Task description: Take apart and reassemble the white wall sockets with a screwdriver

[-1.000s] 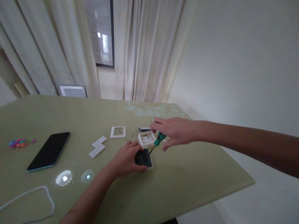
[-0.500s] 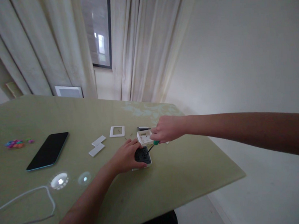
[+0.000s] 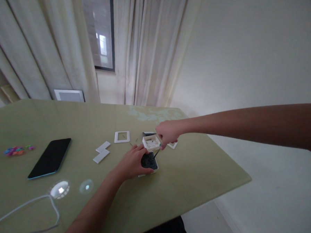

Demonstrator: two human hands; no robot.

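My left hand rests on the green table, fingers curled round a small black and white switch module. My right hand is closed in a fist on a screwdriver whose thin shaft slants down into the black module; the handle is hidden in the fist. A white square box part lies just behind the module, touching my right hand's knuckles.
A white square frame, two white rectangular plates, a small white piece and a dark part lie around. A black phone, coloured beads and a white cable sit to the left. The table edge runs close on the right.
My right hand closed from a loose hold into a fist and slid left over the screwdriver's green handle, which no longer shows. My left hand stayed on the module.
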